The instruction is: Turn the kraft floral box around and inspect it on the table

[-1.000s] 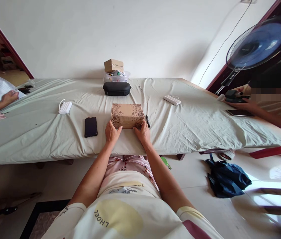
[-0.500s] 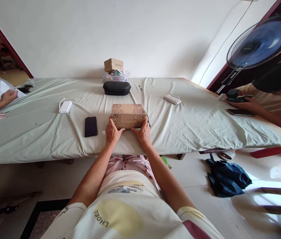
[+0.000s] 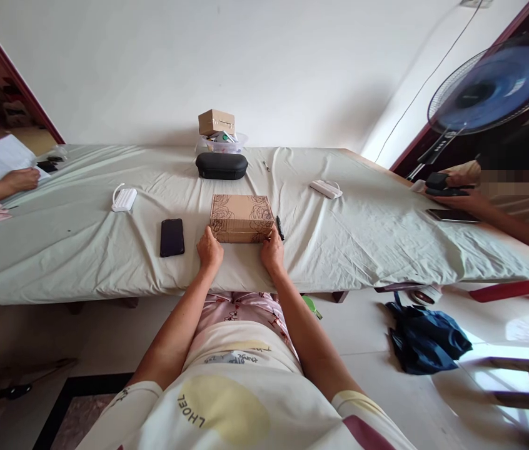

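A brown cardboard box (image 3: 242, 215) with dark rose line drawings lies closed on the table in front of me. My left hand (image 3: 210, 249) is closed at its front left corner, fingers curled against the side. At the front right corner my right hand (image 3: 272, 250) grips the box in the same way. Both sets of fingertips are partly hidden by the hands. Just beyond my right hand lies a black pen (image 3: 280, 228), close to the box's right side. A dark smartphone (image 3: 171, 237) rests to the left of my left hand.
A black zip case (image 3: 222, 166) stands behind the box, before a plastic tub (image 3: 225, 146) with a small carton (image 3: 216, 122) on top. White power banks (image 3: 124, 199) lie left and right. Other people's hands (image 3: 23, 180) are at both table ends. A fan (image 3: 494, 87) stands right.
My thumbs, stretched along the box's front before, have drawn back to its corners, and both hands are more curled. More of the pen shows. The person at left has moved a hand right.
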Tool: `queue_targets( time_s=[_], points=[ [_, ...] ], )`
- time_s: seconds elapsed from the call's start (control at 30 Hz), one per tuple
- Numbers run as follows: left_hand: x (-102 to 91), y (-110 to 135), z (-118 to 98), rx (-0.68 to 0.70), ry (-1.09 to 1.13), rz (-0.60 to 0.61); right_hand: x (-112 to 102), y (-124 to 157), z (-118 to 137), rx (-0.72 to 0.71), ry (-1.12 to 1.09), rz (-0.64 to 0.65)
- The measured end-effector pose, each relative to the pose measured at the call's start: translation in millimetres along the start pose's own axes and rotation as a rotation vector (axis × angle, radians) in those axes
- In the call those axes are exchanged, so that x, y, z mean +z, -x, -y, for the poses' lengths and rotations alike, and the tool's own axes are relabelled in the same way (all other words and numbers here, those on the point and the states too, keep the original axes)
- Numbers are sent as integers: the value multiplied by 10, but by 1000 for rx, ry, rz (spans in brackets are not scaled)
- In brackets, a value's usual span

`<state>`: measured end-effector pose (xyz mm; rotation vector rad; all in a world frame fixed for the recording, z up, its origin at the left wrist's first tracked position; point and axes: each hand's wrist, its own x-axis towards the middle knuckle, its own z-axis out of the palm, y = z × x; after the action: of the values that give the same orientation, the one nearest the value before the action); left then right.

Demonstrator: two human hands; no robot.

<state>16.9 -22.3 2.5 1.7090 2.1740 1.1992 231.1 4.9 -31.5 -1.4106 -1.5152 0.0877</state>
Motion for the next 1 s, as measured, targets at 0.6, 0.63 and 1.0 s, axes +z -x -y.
queue_targets(
  time_s=[0.6, 0.63, 1.0],
  points=[
    [60, 109, -179, 598, -101, -33, -108, 103, 652, -541, 401, 191],
    [47, 107, -178, 603, -106, -33, -115, 98, 648, -530, 406, 190],
    [-45, 113, -201, 611, -100, -15, -210, 30, 407, -314, 306, -91]
  ],
)
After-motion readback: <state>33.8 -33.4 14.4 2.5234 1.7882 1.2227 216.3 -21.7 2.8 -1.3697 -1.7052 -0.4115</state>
